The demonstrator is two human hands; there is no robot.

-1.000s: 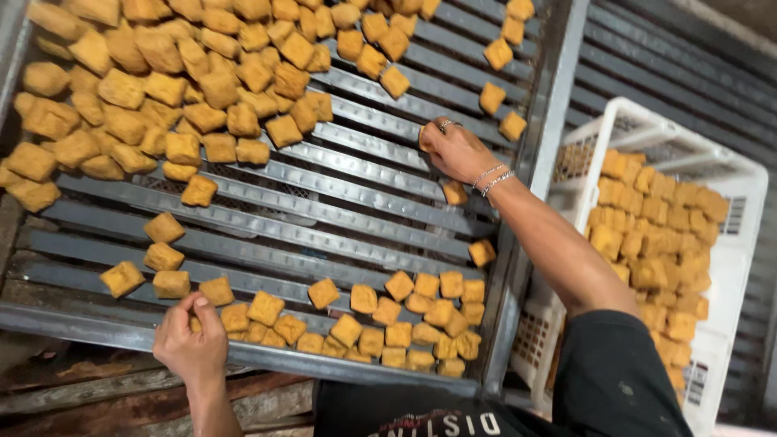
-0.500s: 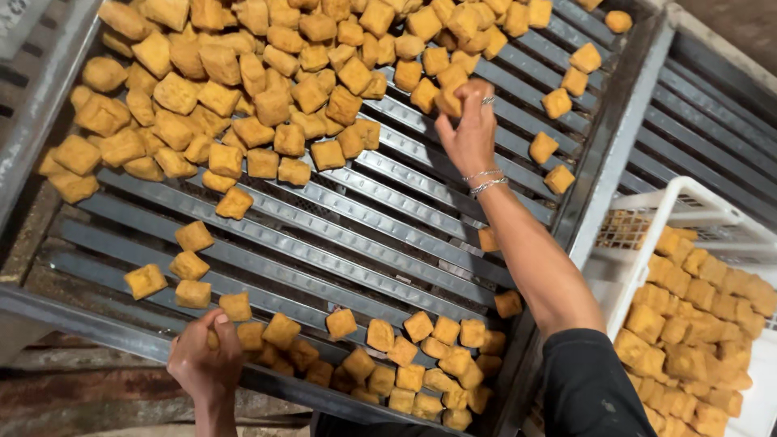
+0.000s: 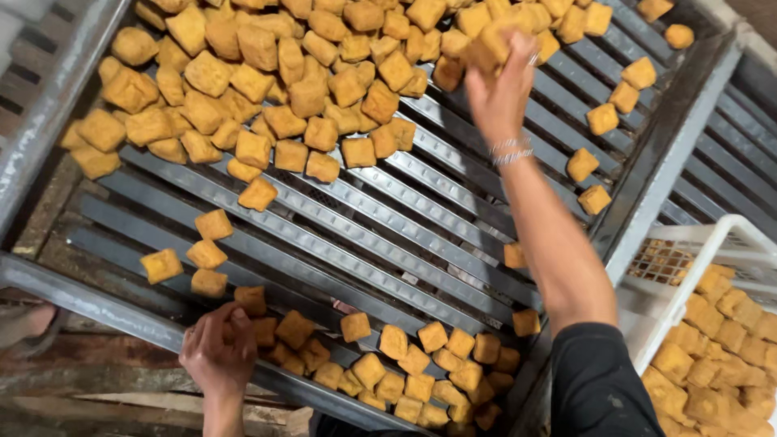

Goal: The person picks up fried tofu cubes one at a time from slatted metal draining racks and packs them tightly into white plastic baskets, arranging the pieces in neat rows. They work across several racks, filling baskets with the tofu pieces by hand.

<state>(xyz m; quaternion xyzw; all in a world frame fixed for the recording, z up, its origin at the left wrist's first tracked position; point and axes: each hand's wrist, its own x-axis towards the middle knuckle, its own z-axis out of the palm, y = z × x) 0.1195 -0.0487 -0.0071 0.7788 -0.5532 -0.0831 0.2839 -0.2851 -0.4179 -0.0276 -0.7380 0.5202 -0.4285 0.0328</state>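
Right hand (image 3: 500,89) far out over the slatted metal rack (image 3: 453,218), grip clenched on one fried tofu cube (image 3: 486,50) at the edge of the big heap (image 3: 267,73). Left hand (image 3: 217,352) at the near rail, fingers curled over cubes in the near row (image 3: 405,364); whether it grasps one, cannot tell. White crate (image 3: 712,324) of cubes just right of the rack.

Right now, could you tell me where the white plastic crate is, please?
In the head view, the white plastic crate sits at the lower right, just outside the metal slatted rack, beside the person's right arm, and holds golden fried cubes.

Golden-brown fried cube pieces (image 3: 267,97), darker orange-brown at edges. Dull grey slatted metal rack (image 3: 388,235) with parallel-bar pattern. White plastic lattice crate (image 3: 688,259); black sleeve (image 3: 599,388).
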